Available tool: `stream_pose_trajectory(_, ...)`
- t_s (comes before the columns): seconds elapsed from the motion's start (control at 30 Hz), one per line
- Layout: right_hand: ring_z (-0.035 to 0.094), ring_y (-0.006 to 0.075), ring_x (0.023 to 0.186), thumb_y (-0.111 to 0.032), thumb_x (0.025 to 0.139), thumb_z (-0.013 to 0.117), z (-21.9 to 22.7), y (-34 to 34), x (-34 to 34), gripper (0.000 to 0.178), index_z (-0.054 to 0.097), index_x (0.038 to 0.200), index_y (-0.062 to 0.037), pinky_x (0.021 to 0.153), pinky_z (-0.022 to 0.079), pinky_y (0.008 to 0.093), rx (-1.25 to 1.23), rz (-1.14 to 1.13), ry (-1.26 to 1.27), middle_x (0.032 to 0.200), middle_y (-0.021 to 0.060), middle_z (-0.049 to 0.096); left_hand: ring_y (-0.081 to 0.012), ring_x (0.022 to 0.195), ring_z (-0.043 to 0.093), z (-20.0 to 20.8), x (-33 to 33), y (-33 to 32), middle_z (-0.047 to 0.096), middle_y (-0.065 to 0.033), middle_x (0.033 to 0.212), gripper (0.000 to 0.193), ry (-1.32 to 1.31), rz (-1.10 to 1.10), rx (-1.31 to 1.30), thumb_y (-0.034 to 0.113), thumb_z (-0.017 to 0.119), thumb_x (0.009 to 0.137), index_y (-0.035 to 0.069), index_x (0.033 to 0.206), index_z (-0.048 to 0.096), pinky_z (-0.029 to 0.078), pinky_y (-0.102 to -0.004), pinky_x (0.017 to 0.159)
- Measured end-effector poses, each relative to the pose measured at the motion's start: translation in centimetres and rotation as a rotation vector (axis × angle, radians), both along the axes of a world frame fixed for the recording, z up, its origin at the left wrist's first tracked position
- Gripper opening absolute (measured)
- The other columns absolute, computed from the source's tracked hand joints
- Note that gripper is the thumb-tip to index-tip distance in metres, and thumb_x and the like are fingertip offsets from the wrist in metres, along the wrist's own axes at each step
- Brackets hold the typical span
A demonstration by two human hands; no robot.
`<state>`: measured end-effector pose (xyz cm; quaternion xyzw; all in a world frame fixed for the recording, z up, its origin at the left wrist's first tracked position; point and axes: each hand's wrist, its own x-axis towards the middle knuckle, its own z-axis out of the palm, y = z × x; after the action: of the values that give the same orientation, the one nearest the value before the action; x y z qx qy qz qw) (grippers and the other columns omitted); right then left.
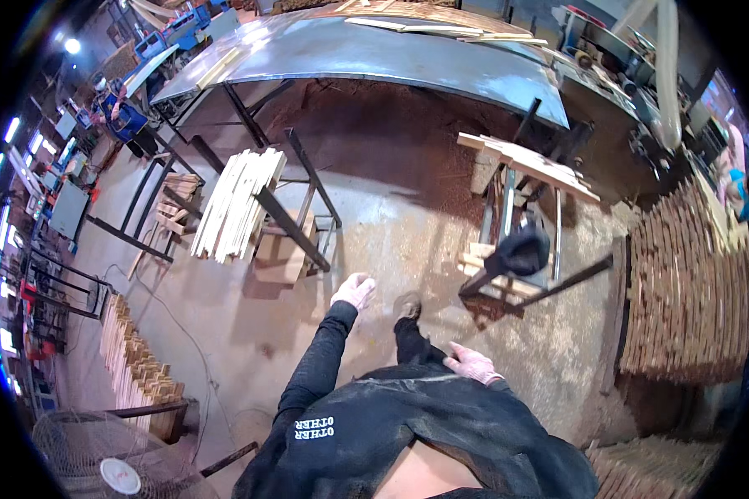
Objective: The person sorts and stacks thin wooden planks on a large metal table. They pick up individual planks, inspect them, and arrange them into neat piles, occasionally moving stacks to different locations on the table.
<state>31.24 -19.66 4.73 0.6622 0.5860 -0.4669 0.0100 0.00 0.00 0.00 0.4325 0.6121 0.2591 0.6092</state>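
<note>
Both left hand (354,291) and right hand (471,363) are held half-open (nothing is seen pinched); long, pale wooden strips (240,204) are stacked ahead-left of the left grip, where straight black metal bars (293,230) are best given clearance.

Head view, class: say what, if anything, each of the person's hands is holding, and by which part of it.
Nothing is visibly held: no object shows in the loosely curled left hand or in the right hand.
</note>
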Motion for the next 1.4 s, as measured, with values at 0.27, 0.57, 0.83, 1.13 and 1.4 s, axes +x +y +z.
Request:
stream_pose_trajectory(0.27,0.060,0.0298,0.117,-0.029,0.092,0.062,7.3,42.9,0.7,0.058,0.044,0.143,-0.0092,0.100,0.047,0.0366,0.438,0.081,0.180,0.124,0.0178,0.063,-0.0273,0.094,0.066,-3.1,6.6,26.6,0.067,-0.0113,0.101,0.043,-0.077,-0.056,-0.116,0.032,0.063,0.090,0.006,0.124,0.056,0.054,-0.0370,0.078)
stream_pose_trajectory(0.57,0.050,0.0317,0.127,-0.045,0.094,0.052,3.3,70.7,4.4,0.062,0.038,0.147,-0.0146,0.105,0.040,0.0409,0.203,0.341,0.037,0.139,0.0141,0.052,-0.0209,0.081,0.062,-1.9,6.5,53.3,0.062,-0.0057,0.094,0.036,-0.331,0.502,-0.178,0.024,0.065,0.091,0.008,0.121,0.055,0.055,-0.0384,0.068)
stream_pose_trajectory(0.83,0.053,0.0299,0.125,-0.037,0.093,0.058,10.1,93.7,16.6,0.061,0.040,0.145,-0.0100,0.104,0.043,0.0370,0.358,0.065,0.040,0.136,0.0154,0.055,-0.0155,0.061,0.056,6.7,16.9,92.8,0.057,-0.0077,0.075,0.054,-0.355,0.339,0.039,0.026,0.066,0.090,0.004,0.134,0.043,0.049,-0.0317,0.055)
stream_pose_trajectory(1.13,0.055,0.0321,0.122,-0.040,0.092,0.060,7.2,136.9,42.6,0.057,0.049,0.140,-0.0104,0.102,0.044,0.0357,0.816,-0.352,0.003,0.132,0.0161,0.059,-0.0327,0.110,0.062,3.9,21.5,130.4,0.058,-0.0205,0.127,0.073,0.780,-0.262,0.148,0.040,0.064,0.085,0.004,0.143,0.039,0.047,-0.0398,0.096)
stream_pose_trajectory(1.4,0.048,0.0314,0.130,-0.068,0.092,0.038,3.8,164.3,52.0,0.077,0.048,0.141,-0.0102,0.110,0.034,0.0417,0.601,-0.281,-0.534,0.140,0.0135,0.053,-0.0375,0.123,0.053,10.1,40.4,149.1,0.053,-0.0274,0.133,0.096,0.896,0.152,0.138,0.057,0.068,0.069,-0.006,0.136,0.040,0.042,-0.0408,0.103)
